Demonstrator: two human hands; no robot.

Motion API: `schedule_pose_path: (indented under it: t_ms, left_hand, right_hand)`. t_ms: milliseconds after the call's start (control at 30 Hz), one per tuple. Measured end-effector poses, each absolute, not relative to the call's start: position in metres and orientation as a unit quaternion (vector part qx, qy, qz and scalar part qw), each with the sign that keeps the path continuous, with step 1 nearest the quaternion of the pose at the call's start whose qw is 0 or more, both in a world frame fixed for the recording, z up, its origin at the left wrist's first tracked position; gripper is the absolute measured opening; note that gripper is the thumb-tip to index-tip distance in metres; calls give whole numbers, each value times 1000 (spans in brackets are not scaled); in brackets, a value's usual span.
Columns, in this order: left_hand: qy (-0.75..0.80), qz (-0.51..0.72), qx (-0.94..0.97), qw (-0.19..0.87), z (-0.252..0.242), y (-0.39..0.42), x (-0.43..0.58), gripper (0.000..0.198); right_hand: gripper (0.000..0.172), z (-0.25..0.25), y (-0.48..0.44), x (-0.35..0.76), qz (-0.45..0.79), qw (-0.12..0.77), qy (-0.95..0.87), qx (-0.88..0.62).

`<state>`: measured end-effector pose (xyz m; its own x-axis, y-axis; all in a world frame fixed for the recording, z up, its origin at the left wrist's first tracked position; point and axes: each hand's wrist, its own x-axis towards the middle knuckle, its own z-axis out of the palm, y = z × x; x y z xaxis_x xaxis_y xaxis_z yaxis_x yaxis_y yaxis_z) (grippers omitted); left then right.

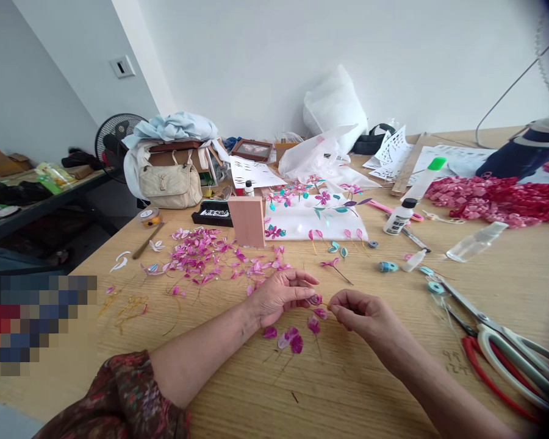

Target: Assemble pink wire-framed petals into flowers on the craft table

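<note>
My left hand (283, 297) is closed on a small pink flower (316, 299), held between thumb and fingers. Just to the right, my right hand (354, 309) pinches the thin yellow stem that runs from this flower. Single magenta petals (295, 342) on fine wires lie on the wooden table (348, 390) below my hands. A large heap of pink petals (196, 253) spreads to the left, beyond my left forearm. A pink piece on a dark stem (332, 263) lies beyond my hands.
Scissors (496, 329) and blue thread spools (388, 267) are at right. Farther back are a glue bottle (400, 217), a wooden block (247, 222), a white sheet with finished flowers (302, 222), a spray bottle (478, 242) and a beige handbag (170, 183). Yellow wires (130, 312) lie at left.
</note>
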<state>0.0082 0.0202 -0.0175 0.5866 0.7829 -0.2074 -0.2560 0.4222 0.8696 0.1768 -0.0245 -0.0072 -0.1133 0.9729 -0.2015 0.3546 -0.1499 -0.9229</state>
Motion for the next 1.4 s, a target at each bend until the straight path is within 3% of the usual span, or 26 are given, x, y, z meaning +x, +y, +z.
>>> schedule_pose_path:
  t_ms: [1400]
  left_hand:
    - [301,329,390,806,-18,18,9,24]
  right_hand:
    - [14,0,-27,177,522,343,-526,-577]
